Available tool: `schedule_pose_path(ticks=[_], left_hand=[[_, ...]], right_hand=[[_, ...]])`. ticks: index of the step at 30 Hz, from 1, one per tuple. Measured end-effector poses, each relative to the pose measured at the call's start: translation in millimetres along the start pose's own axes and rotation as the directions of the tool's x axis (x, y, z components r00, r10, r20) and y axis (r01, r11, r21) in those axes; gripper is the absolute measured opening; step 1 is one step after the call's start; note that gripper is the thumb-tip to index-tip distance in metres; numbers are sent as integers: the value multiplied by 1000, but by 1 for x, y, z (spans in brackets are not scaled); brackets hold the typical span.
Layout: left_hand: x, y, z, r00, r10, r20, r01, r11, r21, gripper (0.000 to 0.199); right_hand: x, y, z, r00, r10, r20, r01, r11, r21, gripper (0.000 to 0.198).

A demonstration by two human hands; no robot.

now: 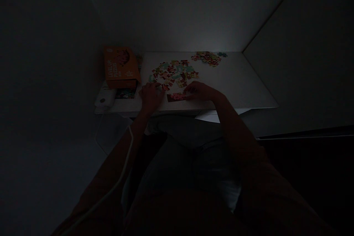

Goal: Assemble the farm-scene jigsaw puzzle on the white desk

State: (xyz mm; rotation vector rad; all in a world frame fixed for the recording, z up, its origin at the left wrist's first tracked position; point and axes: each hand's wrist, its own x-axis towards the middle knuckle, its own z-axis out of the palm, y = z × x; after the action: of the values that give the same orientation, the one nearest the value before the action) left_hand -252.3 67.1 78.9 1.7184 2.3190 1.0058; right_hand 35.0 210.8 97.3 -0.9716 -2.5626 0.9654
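Observation:
In dim light, a short strip of joined puzzle pieces (pixel 176 97), dark red and pink, lies near the front edge of the white table. My right hand (pixel 199 91) is at the strip's right end, its fingers bent and closed on a puzzle piece there; the fingertips are hard to make out. To the left of the strip, my left hand (pixel 151 95) rests on the table with its fingers spread, close to a reddish loose piece (pixel 165 87). Just beyond both hands spreads a group of loose puzzle pieces (pixel 177 72) in green, red and cream.
A second heap of puzzle pieces (pixel 208 58) lies at the back, against the wall. On the left stands an orange puzzle box (pixel 121 67), with a dark picture card (pixel 125 93) below it. A white device (pixel 105 96) with a cable sits at the table's left corner.

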Motion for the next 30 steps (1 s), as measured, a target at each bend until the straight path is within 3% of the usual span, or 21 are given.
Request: schedule_pose_path(ticks=[10, 18, 26, 30], left_hand=[[-1, -1, 4, 996, 62, 59, -67, 994, 84, 36], [24, -14, 3, 997, 36, 69, -44, 992, 115, 43], [21, -16, 1, 999, -43, -24, 44, 998, 51, 39], [17, -13, 0, 1000, -26, -7, 26, 998, 51, 35]], right_hand=[[-3, 10, -2, 1000, 18, 0, -18, 999, 43, 43], [0, 19, 5, 994, 70, -86, -57, 988, 145, 41], [2, 22, 6, 993, 57, -105, -41, 987, 154, 44], [1, 19, 6, 990, 61, -131, -46, 992, 115, 43]])
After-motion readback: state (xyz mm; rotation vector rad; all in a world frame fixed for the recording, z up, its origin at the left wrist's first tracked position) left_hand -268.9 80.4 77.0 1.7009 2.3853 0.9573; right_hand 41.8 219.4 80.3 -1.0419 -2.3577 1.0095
